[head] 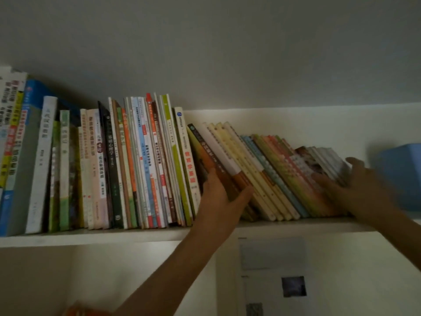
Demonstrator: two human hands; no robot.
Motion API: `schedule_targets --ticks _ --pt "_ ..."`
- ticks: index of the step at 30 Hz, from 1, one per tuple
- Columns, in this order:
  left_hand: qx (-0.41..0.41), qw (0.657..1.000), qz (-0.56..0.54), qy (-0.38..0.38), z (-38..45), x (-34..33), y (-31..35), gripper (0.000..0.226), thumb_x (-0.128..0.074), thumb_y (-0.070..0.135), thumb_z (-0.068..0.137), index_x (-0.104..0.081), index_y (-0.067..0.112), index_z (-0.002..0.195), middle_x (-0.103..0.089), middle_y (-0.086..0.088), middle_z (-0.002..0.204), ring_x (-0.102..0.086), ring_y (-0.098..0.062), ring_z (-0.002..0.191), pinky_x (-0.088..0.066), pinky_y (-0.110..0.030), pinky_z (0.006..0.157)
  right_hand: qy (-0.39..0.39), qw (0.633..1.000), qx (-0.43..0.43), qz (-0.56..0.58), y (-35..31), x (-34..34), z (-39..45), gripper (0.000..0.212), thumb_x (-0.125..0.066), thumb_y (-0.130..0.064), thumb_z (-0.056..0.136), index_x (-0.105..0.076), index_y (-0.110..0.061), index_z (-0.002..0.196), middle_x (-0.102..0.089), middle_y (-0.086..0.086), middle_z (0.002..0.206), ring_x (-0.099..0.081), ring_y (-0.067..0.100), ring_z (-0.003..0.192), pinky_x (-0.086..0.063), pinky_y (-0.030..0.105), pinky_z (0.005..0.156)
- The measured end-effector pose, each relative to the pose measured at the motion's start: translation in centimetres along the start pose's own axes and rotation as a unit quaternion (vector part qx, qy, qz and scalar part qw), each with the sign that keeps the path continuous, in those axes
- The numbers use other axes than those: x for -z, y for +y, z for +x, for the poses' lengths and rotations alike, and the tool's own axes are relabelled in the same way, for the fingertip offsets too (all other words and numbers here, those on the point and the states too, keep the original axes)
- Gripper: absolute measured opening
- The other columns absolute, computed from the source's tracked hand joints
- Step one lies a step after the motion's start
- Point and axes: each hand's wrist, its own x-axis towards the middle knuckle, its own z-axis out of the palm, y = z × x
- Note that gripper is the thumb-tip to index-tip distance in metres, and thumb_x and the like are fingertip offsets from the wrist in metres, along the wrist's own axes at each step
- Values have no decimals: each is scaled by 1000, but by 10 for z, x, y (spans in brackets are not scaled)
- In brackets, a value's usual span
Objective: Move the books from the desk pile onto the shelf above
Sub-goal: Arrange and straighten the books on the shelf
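Both forearms reach up. Left hand [218, 197] grips the slanted books [262, 174] on the shelf [91, 238]; right hand [362, 188], blurred, presses them open-fingered. Risk: letting go topples the slant rightward toward the blue box [401, 176]. Count: two hands, one box, books beyond counting.
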Motion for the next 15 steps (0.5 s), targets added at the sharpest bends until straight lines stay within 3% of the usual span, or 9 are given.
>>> schedule_targets --ticks 2,6,9,15 --pt "45 999 -16 15 14 -15 -8 102 -68 40 79 5 27 149 -30 4 150 -34 -13 135 -30 -31 110 -49 998 26 3 10 2 6 106 -40 -93 56 -24 -25 135 -53 17 125 -58 38 102 -49 52 88" --pt "106 992 -56 39 39 -34 -13 131 -78 35 68 30 22 141 -15 -4 155 -30 -20 137 -28 -26 102 -79 995 66 10 14 9 20 84 -47 -78 62 -28 -32 130 -61 11 116 -63 33 92 -52 48 84" --pt "103 992 -59 48 47 -41 -14 136 -80 30 66 34 21 139 -19 -6 154 -34 -20 134 -29 -23 93 -85 992 92 -26 16 5 29 72 -41 -78 66 -34 -31 119 -64 8 105 -64 28 81 -55 43 74" --pt "58 998 -21 -10 63 -16 -8 123 -77 12 71 21 19 144 -35 0 147 -36 -14 132 -28 -32 111 -25 993 111 -39 2 -7 30 58 -43 -70 78 -42 -21 109 -59 3 87 -59 23 69 -45 31 58"
